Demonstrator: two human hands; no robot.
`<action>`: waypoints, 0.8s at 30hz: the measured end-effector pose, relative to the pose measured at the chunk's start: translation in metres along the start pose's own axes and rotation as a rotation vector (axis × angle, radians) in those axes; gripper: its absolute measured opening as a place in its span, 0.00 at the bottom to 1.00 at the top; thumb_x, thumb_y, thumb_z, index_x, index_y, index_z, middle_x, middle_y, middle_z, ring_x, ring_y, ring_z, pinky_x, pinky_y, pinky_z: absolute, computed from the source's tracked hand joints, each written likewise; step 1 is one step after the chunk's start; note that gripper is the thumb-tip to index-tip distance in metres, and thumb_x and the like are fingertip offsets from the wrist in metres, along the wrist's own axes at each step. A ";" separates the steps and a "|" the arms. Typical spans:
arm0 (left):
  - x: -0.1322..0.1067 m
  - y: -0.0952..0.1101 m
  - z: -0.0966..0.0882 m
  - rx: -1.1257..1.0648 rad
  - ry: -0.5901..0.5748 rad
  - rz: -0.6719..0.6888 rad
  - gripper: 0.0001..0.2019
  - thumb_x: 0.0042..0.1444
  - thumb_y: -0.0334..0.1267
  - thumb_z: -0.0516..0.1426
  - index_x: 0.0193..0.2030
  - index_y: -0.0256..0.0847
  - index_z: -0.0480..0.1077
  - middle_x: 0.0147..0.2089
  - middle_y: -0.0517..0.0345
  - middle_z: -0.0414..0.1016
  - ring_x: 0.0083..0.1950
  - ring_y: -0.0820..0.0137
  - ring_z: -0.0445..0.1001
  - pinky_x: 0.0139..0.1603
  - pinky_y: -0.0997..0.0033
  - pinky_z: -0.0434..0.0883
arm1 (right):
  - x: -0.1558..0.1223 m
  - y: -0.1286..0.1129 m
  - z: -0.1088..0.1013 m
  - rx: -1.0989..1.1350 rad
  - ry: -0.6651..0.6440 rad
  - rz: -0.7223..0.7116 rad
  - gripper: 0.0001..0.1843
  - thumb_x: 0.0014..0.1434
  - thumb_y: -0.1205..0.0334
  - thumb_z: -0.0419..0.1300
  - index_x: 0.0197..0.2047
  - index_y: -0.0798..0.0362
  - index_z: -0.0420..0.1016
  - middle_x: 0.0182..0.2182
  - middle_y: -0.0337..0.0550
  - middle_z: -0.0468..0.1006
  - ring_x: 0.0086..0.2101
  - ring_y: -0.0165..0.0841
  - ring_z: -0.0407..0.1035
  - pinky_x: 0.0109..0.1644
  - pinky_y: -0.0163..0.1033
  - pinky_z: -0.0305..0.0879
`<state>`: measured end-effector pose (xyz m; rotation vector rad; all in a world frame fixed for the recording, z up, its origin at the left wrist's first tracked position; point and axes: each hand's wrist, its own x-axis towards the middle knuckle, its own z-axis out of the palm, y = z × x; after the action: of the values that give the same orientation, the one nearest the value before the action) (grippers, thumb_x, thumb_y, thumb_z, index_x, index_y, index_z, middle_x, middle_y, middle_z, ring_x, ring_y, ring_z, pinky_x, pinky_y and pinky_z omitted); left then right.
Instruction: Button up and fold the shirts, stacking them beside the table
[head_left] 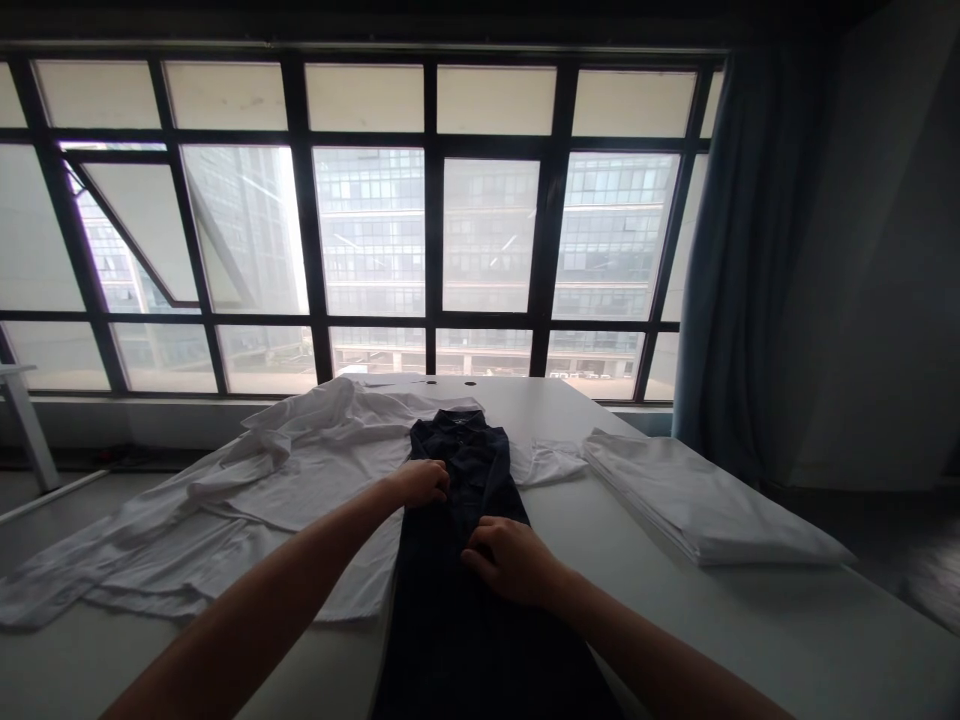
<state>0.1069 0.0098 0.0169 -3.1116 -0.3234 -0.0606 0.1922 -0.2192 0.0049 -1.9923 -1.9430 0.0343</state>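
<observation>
A dark navy button-up shirt [466,455] lies front up on the white table, its collar at the far end and its body running toward me. Its right-hand sleeve [496,480] lies folded down along the front. My left hand [421,483] is at the shirt's left side below the shoulder, fingers curled onto the cloth. Nearer to me, my right hand [517,560] has its fingers bent and closed at the lower end of that sleeve. The fingertips of both hands are partly hidden, and the shirt's lower part is very dark.
White shirts [322,450] lie spread over the left of the table [750,640]. A white sleeve [551,462] shows right of the dark shirt. Folded white cloth [697,500] lies at the right. Behind are windows [371,230] and a blue-grey curtain [731,280].
</observation>
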 end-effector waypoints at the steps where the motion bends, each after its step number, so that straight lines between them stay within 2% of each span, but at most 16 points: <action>1: 0.001 -0.001 0.000 -0.011 0.000 0.011 0.06 0.55 0.33 0.61 0.40 0.42 0.78 0.48 0.55 0.75 0.44 0.64 0.75 0.44 0.71 0.70 | -0.001 -0.004 -0.001 0.026 -0.020 0.022 0.15 0.62 0.54 0.56 0.37 0.52 0.82 0.35 0.45 0.80 0.34 0.33 0.73 0.36 0.34 0.61; 4: -0.001 -0.004 0.001 -0.083 0.044 0.072 0.04 0.56 0.32 0.60 0.37 0.41 0.76 0.46 0.57 0.74 0.42 0.67 0.74 0.42 0.73 0.69 | -0.003 -0.016 -0.002 0.099 -0.090 0.113 0.15 0.59 0.51 0.59 0.36 0.52 0.83 0.32 0.44 0.82 0.31 0.33 0.74 0.32 0.33 0.59; 8: -0.004 -0.002 0.001 -0.191 0.114 0.154 0.04 0.58 0.31 0.59 0.37 0.41 0.75 0.45 0.57 0.73 0.42 0.69 0.73 0.45 0.72 0.68 | -0.003 -0.024 -0.003 0.175 -0.152 0.241 0.11 0.54 0.58 0.61 0.34 0.53 0.83 0.30 0.43 0.81 0.29 0.31 0.72 0.28 0.31 0.57; 11: -0.005 0.003 0.001 -0.217 0.122 0.168 0.03 0.59 0.33 0.59 0.37 0.41 0.75 0.45 0.57 0.73 0.42 0.69 0.73 0.45 0.71 0.68 | -0.002 -0.026 -0.005 0.234 -0.194 0.261 0.09 0.51 0.64 0.59 0.31 0.55 0.82 0.25 0.40 0.78 0.25 0.28 0.67 0.25 0.30 0.53; 13: -0.005 0.005 0.004 -0.214 0.109 0.179 0.02 0.58 0.34 0.60 0.37 0.42 0.75 0.46 0.57 0.73 0.42 0.69 0.73 0.45 0.71 0.69 | -0.002 -0.027 -0.007 0.283 -0.205 0.272 0.10 0.51 0.64 0.58 0.30 0.56 0.82 0.22 0.39 0.75 0.23 0.27 0.64 0.23 0.30 0.51; 15: -0.004 0.004 0.008 -0.203 0.134 0.180 0.05 0.56 0.36 0.63 0.40 0.42 0.75 0.47 0.56 0.73 0.45 0.66 0.73 0.47 0.69 0.70 | -0.003 -0.027 -0.010 0.268 -0.199 0.308 0.11 0.50 0.64 0.57 0.29 0.56 0.81 0.22 0.39 0.75 0.22 0.27 0.63 0.23 0.30 0.52; 17: -0.001 -0.003 0.015 -0.179 0.199 0.142 0.13 0.54 0.38 0.64 0.47 0.42 0.74 0.52 0.52 0.72 0.52 0.61 0.72 0.53 0.64 0.70 | -0.004 -0.027 -0.012 0.171 -0.208 0.339 0.09 0.49 0.63 0.59 0.29 0.55 0.81 0.23 0.40 0.76 0.23 0.29 0.66 0.25 0.32 0.54; 20: 0.008 -0.021 0.029 -0.163 0.282 0.002 0.20 0.58 0.42 0.60 0.56 0.41 0.70 0.62 0.46 0.67 0.63 0.54 0.65 0.63 0.54 0.63 | -0.006 -0.028 -0.012 0.016 -0.183 0.308 0.08 0.50 0.60 0.61 0.30 0.53 0.81 0.27 0.44 0.79 0.28 0.34 0.72 0.31 0.35 0.61; 22: 0.017 -0.035 0.037 -0.200 0.312 -0.091 0.22 0.63 0.44 0.55 0.62 0.39 0.65 0.68 0.44 0.61 0.69 0.54 0.59 0.67 0.53 0.59 | -0.006 -0.030 -0.011 -0.022 -0.091 0.222 0.11 0.53 0.56 0.61 0.35 0.53 0.80 0.33 0.46 0.80 0.34 0.38 0.74 0.39 0.38 0.65; 24: 0.026 -0.049 0.044 -0.256 0.344 -0.145 0.25 0.65 0.45 0.51 0.66 0.36 0.61 0.71 0.42 0.56 0.71 0.57 0.55 0.70 0.55 0.56 | -0.006 -0.031 -0.008 -0.024 -0.013 0.078 0.16 0.54 0.53 0.63 0.44 0.52 0.79 0.42 0.48 0.79 0.43 0.41 0.73 0.48 0.42 0.65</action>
<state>0.1237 0.0637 -0.0256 -3.2303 -0.5676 -0.6796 0.1639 -0.2276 0.0191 -2.0875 -1.8809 0.0438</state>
